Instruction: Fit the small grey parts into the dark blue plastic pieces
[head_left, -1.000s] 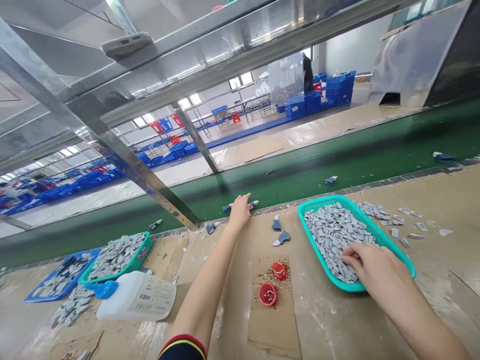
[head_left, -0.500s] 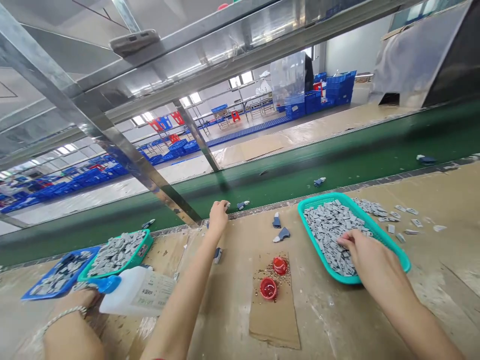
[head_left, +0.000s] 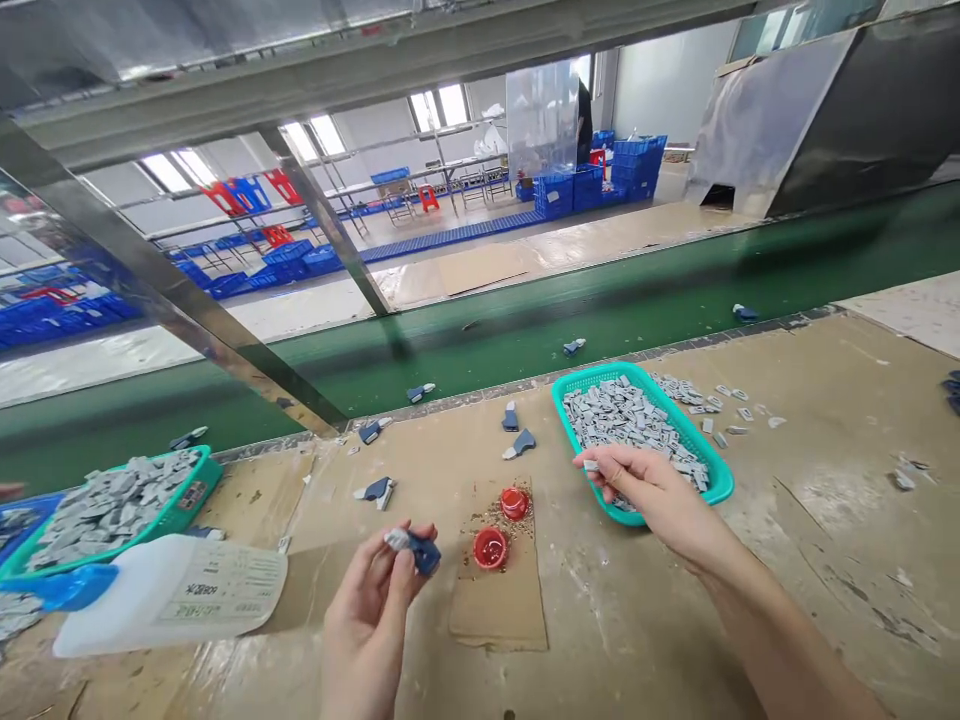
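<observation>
My left hand (head_left: 369, 615) is closed on a small dark-blue and light-grey plastic part (head_left: 425, 554), held above the work surface left of the red cups. Between the thumb and fingers of my right hand (head_left: 649, 492) is a small grey plastic piece (head_left: 592, 466), over the near left rim of a turquoise basket (head_left: 720, 484). Many similar grey pieces (head_left: 626, 415) fill that basket. Two red cups (head_left: 490, 548) of shiny liquid stand on a cardboard strip (head_left: 499, 612) between my hands. Several blue-and-grey parts (head_left: 520, 444) lie beyond them.
A white jug (head_left: 176, 590) with a blue cap lies at the left, before another turquoise basket (head_left: 196, 490) of grey parts. A green conveyor belt (head_left: 495, 345) carrying several parts crosses behind. A metal post (head_left: 225, 345) rises at left. Another person's fingers (head_left: 10, 490) show at the left edge.
My left hand has come back from the belt's edge toward me with a blue-and-grey part. My right hand has lifted from the basket with a grey piece. The view has shifted right.
</observation>
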